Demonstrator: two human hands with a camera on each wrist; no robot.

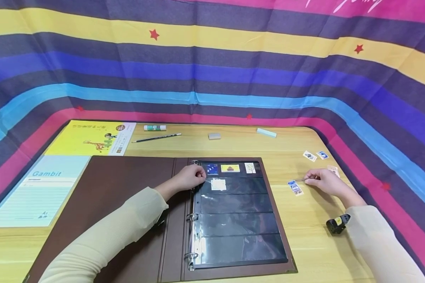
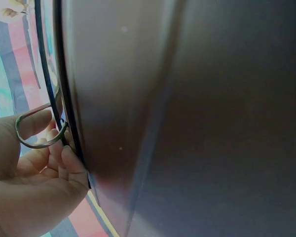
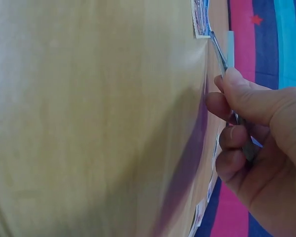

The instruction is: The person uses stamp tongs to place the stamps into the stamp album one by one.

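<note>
I had the right hand (image 1: 326, 182) pinching tweezers (image 3: 220, 58) between thumb and fingers, their tips at one corner of a stamp (image 1: 295, 188) to the right of the binder (image 1: 124, 184). I judged the paper feather-light, flexible, easily creased, best nipped flat near an edge. The left hand (image 1: 189, 177) curled its fingers beside the rings (image 1: 192, 216); whether they gripped the page (image 1: 239, 226), I couldn't tell.

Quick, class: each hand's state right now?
Left hand: fingers curled at the album page; grip cannot be told.
Right hand: holding tweezers, tips at a stamp.
</note>
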